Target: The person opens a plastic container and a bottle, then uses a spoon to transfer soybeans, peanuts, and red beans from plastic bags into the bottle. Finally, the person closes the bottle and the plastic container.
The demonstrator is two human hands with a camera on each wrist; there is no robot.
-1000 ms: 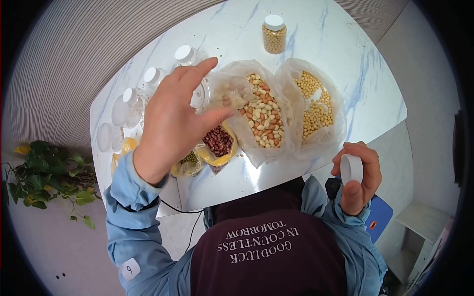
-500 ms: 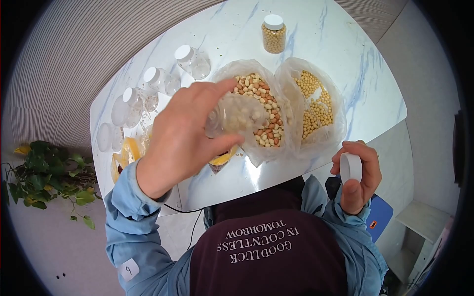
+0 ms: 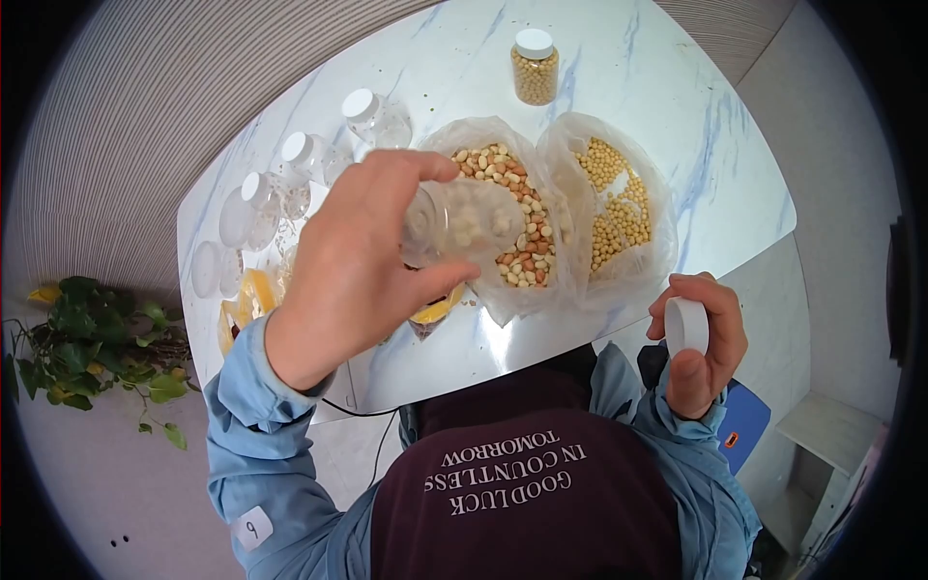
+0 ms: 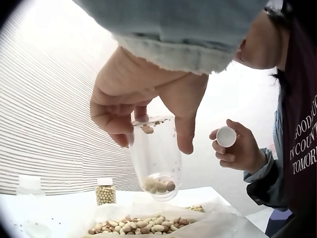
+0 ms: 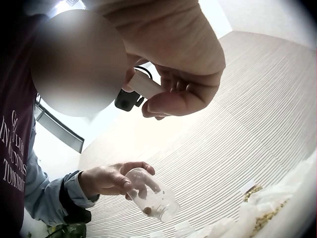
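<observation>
My left hand [image 3: 333,266] holds a clear plastic jar [image 3: 464,220] between thumb and fingers, tipped mouth-down over a plastic bag [image 3: 505,307] of peanuts [image 3: 530,263]. In the left wrist view, a few peanuts [image 4: 158,185] sit in the jar's neck, and brown bits cling near its base. Off to the right, beyond the table's front edge, my right hand [image 3: 723,333] pinches a white screw lid [image 3: 687,327]. Beside the peanuts stands another open bag [image 3: 659,263] with soybeans [image 3: 619,227] in it.
A capped jar [image 3: 535,75] full of soybeans stands at the back of the marbled table [image 3: 710,126]. Several clear jars [image 3: 389,128] line the left edge. Yellow-edged bags [image 3: 256,292] lie near my left forearm, partly hidden. A leafy plant [image 3: 92,338] is at far left.
My left hand has moved right and slightly down, bringing the jar out over the peanut bag. The right hand and its lid have stayed in nearly the same place.
</observation>
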